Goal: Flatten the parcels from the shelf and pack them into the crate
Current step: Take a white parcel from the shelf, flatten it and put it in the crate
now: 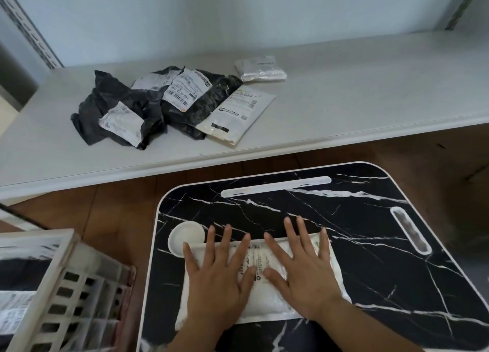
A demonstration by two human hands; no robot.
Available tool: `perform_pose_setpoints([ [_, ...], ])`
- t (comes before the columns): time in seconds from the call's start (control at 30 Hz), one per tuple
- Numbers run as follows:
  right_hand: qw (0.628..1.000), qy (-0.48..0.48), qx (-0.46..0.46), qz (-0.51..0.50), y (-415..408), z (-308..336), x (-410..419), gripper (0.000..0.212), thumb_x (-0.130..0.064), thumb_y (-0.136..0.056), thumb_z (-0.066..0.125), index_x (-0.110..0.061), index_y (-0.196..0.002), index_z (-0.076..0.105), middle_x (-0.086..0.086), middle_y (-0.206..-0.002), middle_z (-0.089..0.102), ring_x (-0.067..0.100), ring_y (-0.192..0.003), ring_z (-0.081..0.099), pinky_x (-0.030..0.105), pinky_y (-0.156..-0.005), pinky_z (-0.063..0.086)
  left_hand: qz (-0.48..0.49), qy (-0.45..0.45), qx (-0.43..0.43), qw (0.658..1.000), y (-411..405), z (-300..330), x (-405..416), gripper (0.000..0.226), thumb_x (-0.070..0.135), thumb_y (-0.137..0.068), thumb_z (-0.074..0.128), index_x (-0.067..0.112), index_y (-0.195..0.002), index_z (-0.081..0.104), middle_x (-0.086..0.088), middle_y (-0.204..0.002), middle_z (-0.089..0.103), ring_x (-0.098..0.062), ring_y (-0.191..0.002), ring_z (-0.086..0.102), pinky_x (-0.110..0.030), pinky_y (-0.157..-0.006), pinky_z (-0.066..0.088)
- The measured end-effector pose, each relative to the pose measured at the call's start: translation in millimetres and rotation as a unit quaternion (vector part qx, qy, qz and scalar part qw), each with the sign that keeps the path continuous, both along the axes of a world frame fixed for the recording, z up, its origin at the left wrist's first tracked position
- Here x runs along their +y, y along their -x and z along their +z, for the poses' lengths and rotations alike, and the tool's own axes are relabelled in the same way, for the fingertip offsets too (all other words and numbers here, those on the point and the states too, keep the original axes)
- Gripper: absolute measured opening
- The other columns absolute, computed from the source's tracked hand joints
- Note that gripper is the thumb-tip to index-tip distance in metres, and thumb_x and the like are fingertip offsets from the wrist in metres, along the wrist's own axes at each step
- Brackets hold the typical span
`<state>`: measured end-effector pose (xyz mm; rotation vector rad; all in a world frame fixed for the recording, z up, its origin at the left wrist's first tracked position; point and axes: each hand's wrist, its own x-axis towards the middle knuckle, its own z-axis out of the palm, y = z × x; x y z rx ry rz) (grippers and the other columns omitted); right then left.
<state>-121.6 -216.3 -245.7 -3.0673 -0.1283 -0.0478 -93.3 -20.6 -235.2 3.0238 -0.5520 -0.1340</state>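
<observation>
both hands lie flat with fingers spread on a white parcel [260,285], the left hand [219,277] and right hand [304,269] side by side pressing it against the black marble table [370,245]; neither grips it. a slatted white crate [66,293] at the lower left holds at least one labelled parcel, blurred. on the shelf [344,108] behind lie crumpled black parcels [124,108], a white envelope [235,116] touching them and a small silver packet [260,68] just beyond.
</observation>
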Motion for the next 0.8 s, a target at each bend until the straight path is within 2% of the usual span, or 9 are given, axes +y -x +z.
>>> perform_pose_setpoints([
  [0.47, 0.999, 0.001, 0.038, 0.006, -2, -9, 0, 0.061, -0.069, -0.095, 0.021, -0.042, -0.149, 0.025, 0.013, -0.159, 0.021, 0.033, -0.147, 0.015, 0.070, -0.108, 0.012, -0.002, -0.005, 0.014, 1.000, 0, -15, -2, 0.061, 0.060, -0.094, 0.030, 0.037, -0.150, 0.026, -0.002, -0.158, 0.023, -0.034, -0.146, 0.017, -0.073, -0.104, 0.013],
  [0.8, 0.998, 0.003, 0.055, 0.002, -4, -10, 0, 0.060, -0.071, -0.094, 0.023, -0.044, -0.148, 0.029, 0.013, -0.159, 0.019, 0.033, -0.147, 0.015, 0.077, -0.104, 0.010, -0.005, 0.001, 0.022, 1.000, 0, -18, -2, 0.062, 0.066, -0.093, 0.026, 0.038, -0.149, 0.028, -0.002, -0.158, 0.024, -0.034, -0.145, 0.019, -0.076, -0.102, 0.014],
])
